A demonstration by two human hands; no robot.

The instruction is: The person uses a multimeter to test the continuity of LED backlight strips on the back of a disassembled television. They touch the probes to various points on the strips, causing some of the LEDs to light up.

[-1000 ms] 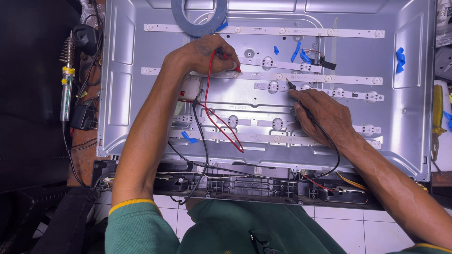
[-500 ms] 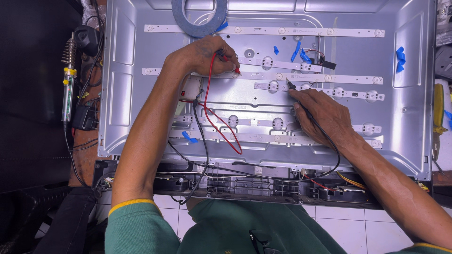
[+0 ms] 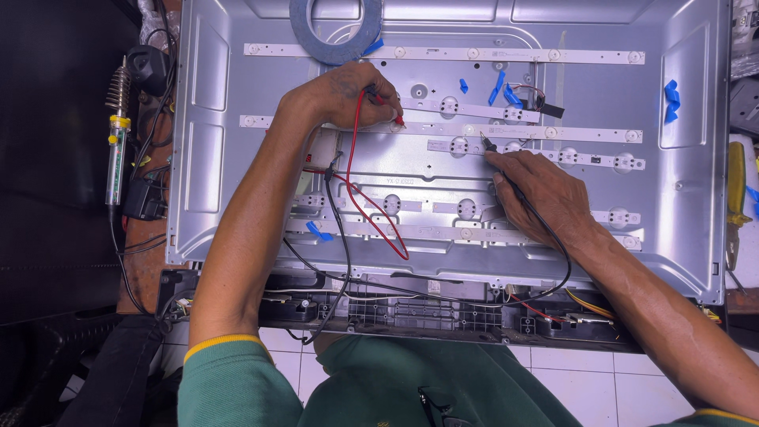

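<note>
A silver metal backlight panel [image 3: 221, 174] lies flat, with several white LED strips [image 3: 443, 54] running across it. My left hand [image 3: 340, 96] grips a red test probe [image 3: 386, 107], tip pressed on the second strip near its middle; a red lead [image 3: 371, 213] loops down from it. My right hand [image 3: 538, 190] grips a black test probe [image 3: 490, 147], tip touching a shorter strip [image 3: 601, 158] just right of centre. Its black lead [image 3: 553, 261] trails under my wrist toward the panel's near edge.
A roll of blue-grey tape [image 3: 336, 28] rests at the panel's top edge. Blue tape bits [image 3: 670, 99] hold strips in place. A soldering iron on a stand [image 3: 117, 134] sits left of the panel, a yellow-handled tool [image 3: 735, 190] at the right. A black frame with wiring [image 3: 427, 312] runs along the near edge.
</note>
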